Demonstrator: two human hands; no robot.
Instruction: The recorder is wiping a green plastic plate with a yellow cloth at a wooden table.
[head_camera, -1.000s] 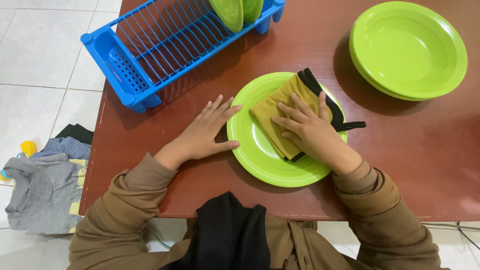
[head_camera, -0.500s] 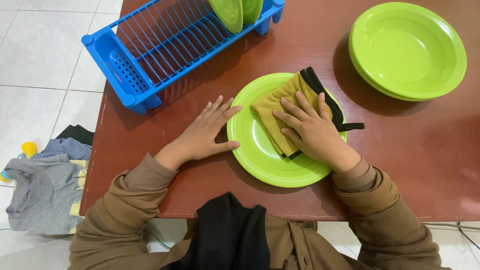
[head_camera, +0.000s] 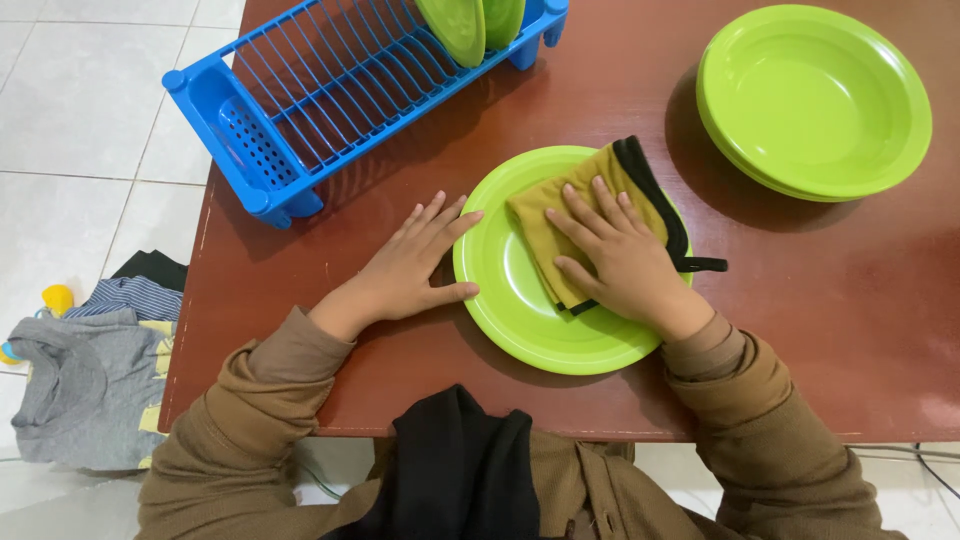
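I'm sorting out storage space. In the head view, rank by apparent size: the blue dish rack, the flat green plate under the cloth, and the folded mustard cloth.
1. blue dish rack, though partly cut off at the top
2. flat green plate
3. mustard cloth, partly hidden under the right hand

Plate (head_camera: 520, 315) under the right hand (head_camera: 625, 265): lime green, plain. Cloth (head_camera: 545, 215) beneath that hand's fingers: mustard yellow with black edging and a black strap. Stacked bowls (head_camera: 815, 95) beyond the right hand: the same lime green, unpatterned. Dish rack (head_camera: 300, 100) beyond the left hand (head_camera: 405, 270): bright blue, with lime-green plates (head_camera: 470, 20) standing in it. Table (head_camera: 860, 300) under both hands: dark reddish brown, glossy. Sleeves (head_camera: 255, 400): olive brown. Garment (head_camera: 460, 470) between the sleeves: black. Floor (head_camera: 80, 110) left of the left hand: pale grey-white tiles. Clothes (head_camera: 85, 380) on that floor: grey, blue-and-white striped, black, with pale yellow trim. Small object (head_camera: 55, 297) beside them: yellow.
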